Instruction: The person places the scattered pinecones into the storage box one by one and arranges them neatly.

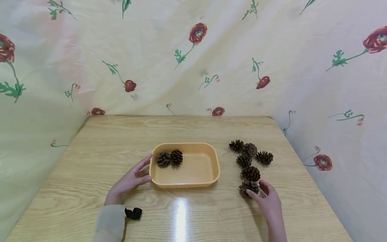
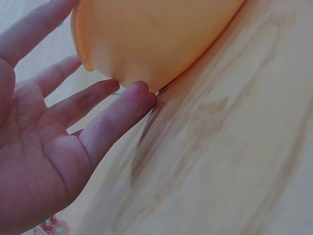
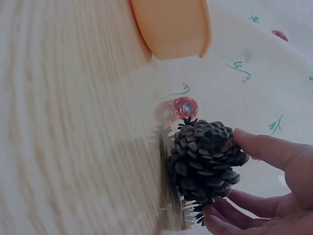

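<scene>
A peach-coloured plastic tray [image 1: 193,184] stands on the table with two brown pine cones, a rounder one [image 1: 163,159] and a darker one [image 1: 176,157], at its left end. My left hand [image 1: 134,176] touches the tray's left end; in the left wrist view its extended fingertips [image 2: 141,88] meet the outer wall. Over on the right, my right hand [image 1: 269,200] has its thumb and fingers around the nearest pine cone [image 1: 248,188]. The right wrist view shows the thumb against one side of this pine cone [image 3: 205,156] and the fingers at the opposite side.
Beyond the held cone lie several more pine cones [image 1: 250,173] in a loose cluster right of the tray. The wood-grain table [image 1: 121,134] ends at a flower-printed cloth [image 1: 163,84] behind and at the sides. A black strap piece [image 1: 134,213] sticks out from the left sleeve.
</scene>
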`<state>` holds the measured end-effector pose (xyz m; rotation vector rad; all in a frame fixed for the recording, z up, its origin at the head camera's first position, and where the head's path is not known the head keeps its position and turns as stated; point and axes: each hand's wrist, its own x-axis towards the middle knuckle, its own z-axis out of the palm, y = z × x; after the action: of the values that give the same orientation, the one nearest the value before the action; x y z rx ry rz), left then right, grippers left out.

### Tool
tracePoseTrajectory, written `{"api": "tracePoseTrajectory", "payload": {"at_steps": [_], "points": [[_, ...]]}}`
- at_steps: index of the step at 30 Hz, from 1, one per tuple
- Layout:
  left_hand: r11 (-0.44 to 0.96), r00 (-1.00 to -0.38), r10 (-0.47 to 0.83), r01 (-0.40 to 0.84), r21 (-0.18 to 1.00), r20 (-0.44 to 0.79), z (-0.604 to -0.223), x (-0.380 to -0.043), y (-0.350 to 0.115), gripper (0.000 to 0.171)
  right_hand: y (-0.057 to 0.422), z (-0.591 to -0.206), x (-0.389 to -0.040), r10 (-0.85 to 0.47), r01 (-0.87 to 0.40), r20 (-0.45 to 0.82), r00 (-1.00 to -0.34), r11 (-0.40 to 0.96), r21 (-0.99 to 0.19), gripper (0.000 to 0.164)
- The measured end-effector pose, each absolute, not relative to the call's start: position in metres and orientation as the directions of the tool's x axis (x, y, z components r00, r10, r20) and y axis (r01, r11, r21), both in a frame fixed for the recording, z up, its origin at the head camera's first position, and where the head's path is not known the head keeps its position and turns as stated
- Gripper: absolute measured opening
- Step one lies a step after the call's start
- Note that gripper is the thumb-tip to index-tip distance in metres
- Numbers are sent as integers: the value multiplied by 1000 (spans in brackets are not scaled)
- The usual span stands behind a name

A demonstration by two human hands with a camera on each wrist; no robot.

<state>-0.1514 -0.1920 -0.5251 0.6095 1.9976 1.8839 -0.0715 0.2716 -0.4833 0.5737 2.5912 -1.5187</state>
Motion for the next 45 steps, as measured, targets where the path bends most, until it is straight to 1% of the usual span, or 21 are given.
{"api": "tracePoseTrajectory", "payload": {"at_steps": [5, 10, 17, 22, 31, 39, 45], "points": [[23, -861, 507, 48, 999, 30, -525, -151, -193, 83, 275, -485, -73, 246, 371, -286, -926, 461, -806, 89], [25, -864, 503, 44, 999, 26, -524, -150, -193, 83, 275, -486, -73, 238, 378, -299, -924, 453, -807, 86], [20, -857, 514, 46, 999, 29, -523, -149, -193, 84, 274, -487, -72, 253, 405, -324, -912, 423, -810, 89], [18, -855, 518, 48, 999, 32, -523, -148, -193, 84, 274, -488, -71, 261, 411, -328, -908, 408, -815, 87], [11, -851, 524, 34, 999, 23, -524, -148, -193, 84, 274, -482, -66, 275, 414, -323, -905, 402, -817, 88], [15, -852, 524, 38, 999, 24, -523, -148, -192, 82, 265, -471, -64, 256, 357, -272, -928, 393, -847, 86], [13, -851, 525, 38, 999, 25, -524, -149, -191, 82, 249, -464, -71, 230, 279, -202, -952, 373, -885, 78]]}}
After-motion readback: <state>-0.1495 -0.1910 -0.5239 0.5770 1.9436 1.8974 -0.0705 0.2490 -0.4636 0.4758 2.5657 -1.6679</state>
